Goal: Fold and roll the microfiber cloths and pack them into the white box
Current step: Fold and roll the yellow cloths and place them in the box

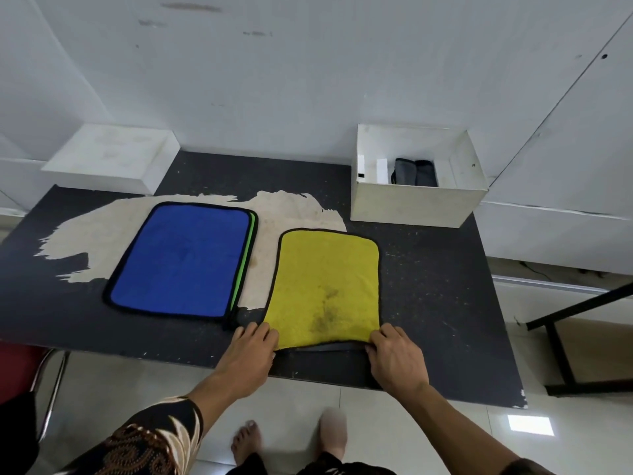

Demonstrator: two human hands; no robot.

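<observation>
**Two hands at the near corners of a yellow cloth, ready to fold or roll**

At the left of the dark table (445,286) lies a blue cloth (181,258), flat, with a green cloth (245,262) showing as a thin strip along its right edge from underneath. Just right of it, apart from it, lies the yellow cloth (325,286), flat, with a dark smudge near its middle. A grey layer shows under its near edge, though you cannot tell whether that is its own underside. At the far right stands the white box (414,204), open on top, with two grey rolled cloths (414,173) inside.

Expect these cloths to be light, soft and limp. They will sag and bunch if lifted from the middle, and their plush nap should grip your fingers and not slide. Take hold at the corners or along a bound edge, keep the edge taut between both hands, and press as you roll so the roll stays tight.

Your left hand (246,354) is at the near left corner of the yellow cloth, its fingers curled and seemingly pinching the edge. Your right hand (397,354) mirrors it at the near right corner, fingers curled onto the edge there. Neither hand holds anything else, and the near edge runs straight between them.
</observation>
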